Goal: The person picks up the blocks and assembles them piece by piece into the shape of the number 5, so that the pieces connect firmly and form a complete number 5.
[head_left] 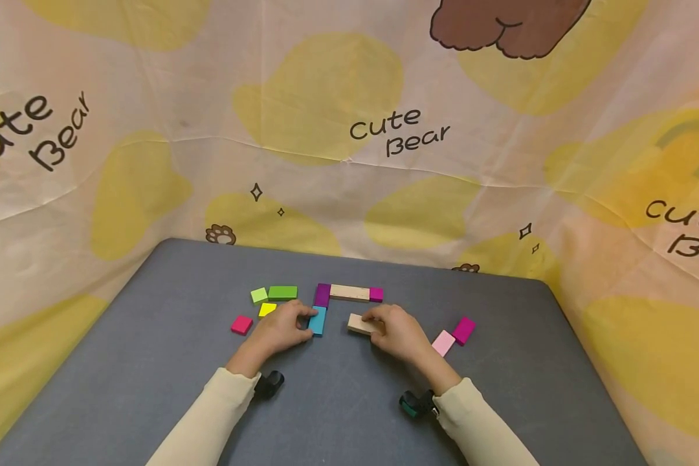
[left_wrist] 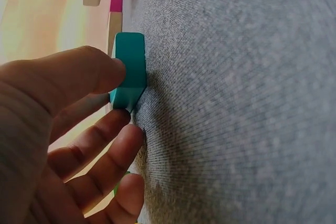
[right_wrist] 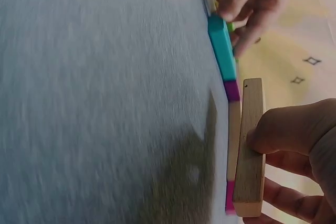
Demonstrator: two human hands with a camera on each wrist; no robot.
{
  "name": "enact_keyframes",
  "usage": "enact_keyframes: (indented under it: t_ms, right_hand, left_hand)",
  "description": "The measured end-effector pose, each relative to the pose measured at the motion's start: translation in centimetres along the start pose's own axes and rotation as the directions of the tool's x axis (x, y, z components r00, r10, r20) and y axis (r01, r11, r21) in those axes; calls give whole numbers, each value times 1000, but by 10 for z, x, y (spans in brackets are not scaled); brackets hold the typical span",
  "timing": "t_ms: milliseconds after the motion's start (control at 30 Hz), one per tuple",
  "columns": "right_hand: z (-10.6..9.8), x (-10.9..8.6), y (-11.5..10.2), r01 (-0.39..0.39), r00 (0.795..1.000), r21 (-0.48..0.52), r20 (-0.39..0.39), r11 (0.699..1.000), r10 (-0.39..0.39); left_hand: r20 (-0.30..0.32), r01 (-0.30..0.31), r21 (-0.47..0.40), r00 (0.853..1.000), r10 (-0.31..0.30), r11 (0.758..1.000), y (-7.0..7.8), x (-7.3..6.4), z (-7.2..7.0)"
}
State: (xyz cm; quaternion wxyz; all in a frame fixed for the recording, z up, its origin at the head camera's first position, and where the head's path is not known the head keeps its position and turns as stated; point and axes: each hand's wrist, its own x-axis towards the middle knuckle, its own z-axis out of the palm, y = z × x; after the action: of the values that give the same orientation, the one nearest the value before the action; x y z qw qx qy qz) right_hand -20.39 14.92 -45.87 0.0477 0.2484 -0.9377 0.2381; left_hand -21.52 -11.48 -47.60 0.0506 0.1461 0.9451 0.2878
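In the head view my left hand (head_left: 279,328) pinches a blue block (head_left: 318,321) lying on the table between thumb and fingers. The thumb is on the near side of this block (left_wrist: 132,59) in the left wrist view. The far end of the blue block meets a purple block (head_left: 321,295). From there a plain wooden block (head_left: 349,293) and a small magenta block (head_left: 376,295) run rightward. My right hand (head_left: 402,332) holds a second wooden block (right_wrist: 251,150), raised off the table, between thumb and fingers.
Left of the blue block lie a red block (head_left: 241,325), a yellow block (head_left: 266,310), a light green block (head_left: 259,296) and a green block (head_left: 283,293). A pink block (head_left: 443,343) and a magenta block (head_left: 464,330) lie by my right wrist. Printed cloth (head_left: 326,97) surrounds the grey table (head_left: 169,310).
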Motion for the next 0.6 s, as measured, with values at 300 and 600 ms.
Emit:
enact_keyframes:
  t_ms: [300, 600]
  right_hand:
    - [14, 2, -18, 56, 998, -36, 41, 998, -54]
    - [22, 3, -30, 76, 996, -60, 59, 995, -72]
  left_hand:
    - [10, 3, 8, 1000, -3, 1000, 2, 1, -1]
    - [2, -23, 48, 1000, 23, 999, 2, -1, -1]
